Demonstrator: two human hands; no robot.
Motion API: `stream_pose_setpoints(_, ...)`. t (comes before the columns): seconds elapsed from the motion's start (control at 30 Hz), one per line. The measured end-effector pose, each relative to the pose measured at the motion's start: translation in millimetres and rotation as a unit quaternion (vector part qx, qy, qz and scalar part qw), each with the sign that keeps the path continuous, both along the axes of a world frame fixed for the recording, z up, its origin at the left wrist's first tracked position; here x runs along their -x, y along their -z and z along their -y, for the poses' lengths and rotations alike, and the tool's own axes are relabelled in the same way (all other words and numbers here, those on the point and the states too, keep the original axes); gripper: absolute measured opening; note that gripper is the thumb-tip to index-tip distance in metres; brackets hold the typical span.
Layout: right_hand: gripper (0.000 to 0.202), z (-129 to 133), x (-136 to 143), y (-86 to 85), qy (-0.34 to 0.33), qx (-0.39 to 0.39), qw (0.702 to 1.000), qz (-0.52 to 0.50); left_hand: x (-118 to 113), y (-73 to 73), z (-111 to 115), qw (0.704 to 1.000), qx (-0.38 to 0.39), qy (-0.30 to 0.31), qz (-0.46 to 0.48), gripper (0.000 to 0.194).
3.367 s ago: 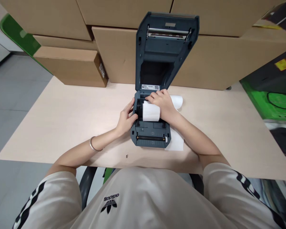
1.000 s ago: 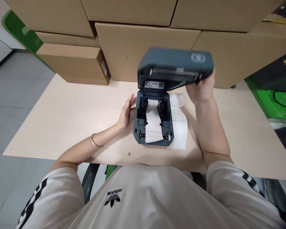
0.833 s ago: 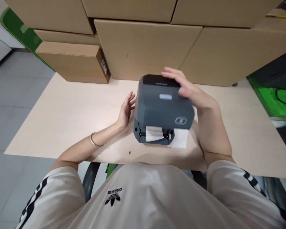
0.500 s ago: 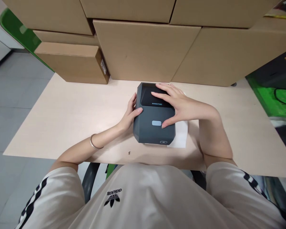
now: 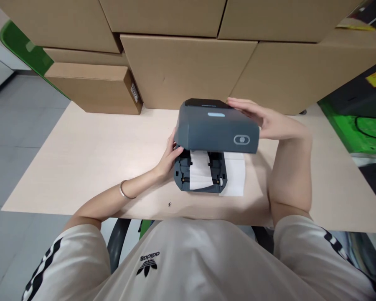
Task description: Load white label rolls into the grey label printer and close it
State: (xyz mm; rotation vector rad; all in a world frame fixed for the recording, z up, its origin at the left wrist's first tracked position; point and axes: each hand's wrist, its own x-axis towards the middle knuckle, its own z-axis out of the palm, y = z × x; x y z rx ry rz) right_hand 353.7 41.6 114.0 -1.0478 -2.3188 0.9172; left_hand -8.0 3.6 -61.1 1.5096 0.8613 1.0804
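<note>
A dark grey label printer stands on the table with its cover [image 5: 219,129] raised. Inside the printer base [image 5: 217,189], a strip of white paper [image 5: 200,169] lies between black parts. My left hand [image 5: 169,156] grips the left side of the printer, thumb on its near face and fingers partly hidden behind it. At the cover's right side, my right hand [image 5: 263,119] holds the edge, some fingers hidden behind the cover. A white sheet [image 5: 235,179] lies flat on the table, partly under the printer's right side.
Large cardboard boxes [image 5: 188,71] are stacked behind the printer. A smaller box [image 5: 90,94] stands at the back left of the table [image 5: 113,146]. A tiny dark bit [image 5: 169,204] lies near the front edge. Dark equipment [image 5: 363,92] sits on green at the right.
The printer's cover has swung up and the paper inside now shows. My right hand has moved right with the cover. My left hand has stayed on the left side.
</note>
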Motion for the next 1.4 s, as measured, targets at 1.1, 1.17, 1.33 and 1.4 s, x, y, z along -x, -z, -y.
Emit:
stream_pose_setpoints(1.1, 0.029, 14.3, 146.9, 50.1, 0.081, -0.199, 0.910, 0.355, 15.6, 8.3, -15.9, 0.995, -0.098, 0.034, 0.004, 0.090)
stream_pose_setpoints(1.17, 0.029, 7.0, 152.7, 56.6, 0.092, -0.184, 0.909, 0.363, 16.1, 8.6, -15.8, 0.993, -0.107, 0.041, 0.004, 0.087)
stream_pose_setpoints(1.33, 0.021, 5.2, 150.2, 50.6, 0.100, -0.143, 0.926, 0.336, 16.1, 6.4, -14.3, 0.992, -0.117, 0.043, 0.000, 0.083)
stream_pose_setpoints(1.4, 0.015, 13.2, 136.8, 38.2, 0.103, -0.123, 0.939, 0.304, 16.0, 5.9, -13.7, 0.992, -0.117, 0.041, -0.003, 0.081)
